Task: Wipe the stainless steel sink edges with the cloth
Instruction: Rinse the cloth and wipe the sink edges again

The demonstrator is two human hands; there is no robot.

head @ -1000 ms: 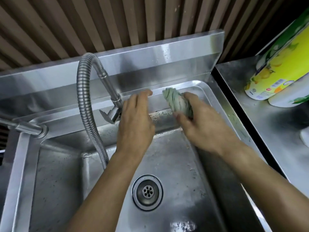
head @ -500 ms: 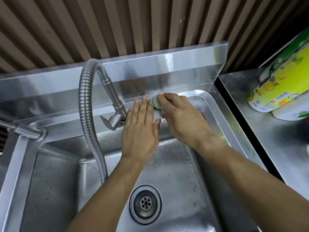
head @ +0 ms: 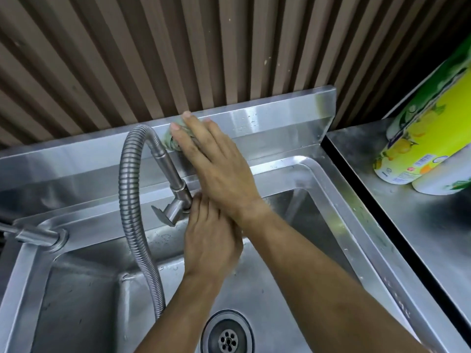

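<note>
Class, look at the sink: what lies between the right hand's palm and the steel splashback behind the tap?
The head view shows the green cloth, pressed flat by the right hand against the splashback.

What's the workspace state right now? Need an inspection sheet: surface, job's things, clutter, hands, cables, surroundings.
Surface: stainless steel sink, water drops on its rim and basin; drain uncovered.
Job's things: cloth, greenish, pressed against the backsplash above the rear rim, mostly hidden by the fingers.
Clutter: yellow-green bottle and a white container on the side counter.
Hands: right hand lies flat on the cloth, fingers straight; left hand rests beneath the right wrist near the tap nozzle, fingertips hidden.
Cables: none; flexible metal tap hose arches over the basin's left part.
Surroundings: ribbed brown wall panel behind the sink.
</note>
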